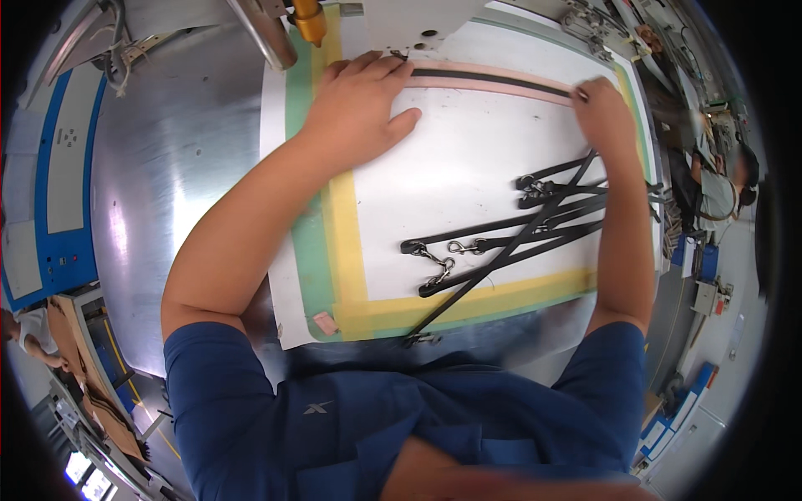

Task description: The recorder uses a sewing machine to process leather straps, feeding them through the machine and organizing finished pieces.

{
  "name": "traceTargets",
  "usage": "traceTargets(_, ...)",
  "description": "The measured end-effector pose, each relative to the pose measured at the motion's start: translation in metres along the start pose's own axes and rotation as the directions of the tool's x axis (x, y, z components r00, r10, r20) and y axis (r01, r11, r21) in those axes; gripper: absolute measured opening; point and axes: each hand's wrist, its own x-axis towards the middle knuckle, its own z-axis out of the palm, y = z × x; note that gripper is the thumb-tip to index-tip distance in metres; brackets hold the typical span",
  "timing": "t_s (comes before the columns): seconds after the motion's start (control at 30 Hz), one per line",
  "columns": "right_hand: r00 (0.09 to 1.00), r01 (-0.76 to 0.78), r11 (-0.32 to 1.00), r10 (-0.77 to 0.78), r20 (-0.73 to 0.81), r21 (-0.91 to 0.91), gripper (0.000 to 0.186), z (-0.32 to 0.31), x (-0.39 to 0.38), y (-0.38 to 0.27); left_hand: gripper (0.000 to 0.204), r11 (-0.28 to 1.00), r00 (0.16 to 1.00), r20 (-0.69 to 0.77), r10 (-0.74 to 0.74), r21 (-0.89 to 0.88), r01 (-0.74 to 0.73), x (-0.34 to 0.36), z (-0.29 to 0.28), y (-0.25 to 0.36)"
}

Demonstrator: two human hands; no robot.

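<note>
A narrow black strap (493,78) lies stretched along a pink strip (535,93) near the far side of the white work sheet (468,150). My left hand (363,104) rests flat at the strap's left end, thumb held apart; a small dark metal piece (398,56) shows by its fingertips. At the other end, the fingers of my right hand (606,117) are closed on the strap, and their tips are partly hidden. Nearer me, several black straps with metal snap hooks (464,247) lie crossed in a loose pile, some passing beneath my right forearm.
Green and yellow tape (341,242) borders the sheet on a metal table (159,192). Beyond my left hand stand a metal post (266,33), a brass-coloured nozzle (309,21) and a white machine head (422,25). A blue panel (63,167) is at left. People work at both sides.
</note>
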Motion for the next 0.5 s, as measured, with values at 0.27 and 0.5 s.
traceTargets(0.27,0.901,0.386,0.797,-0.434,-0.002,0.464,0.029,0.003,-0.017,-0.158,0.049,0.995,0.997,-0.049,0.059,0.08,-0.055,-0.006,-0.017,0.009)
traceTargets(0.5,0.882,0.45,0.786,-0.465,-0.074,0.424,0.036,0.017,-0.013,-0.144,0.046,0.99,0.99,-0.071,0.12,0.09,-0.113,-0.001,-0.015,0.011)
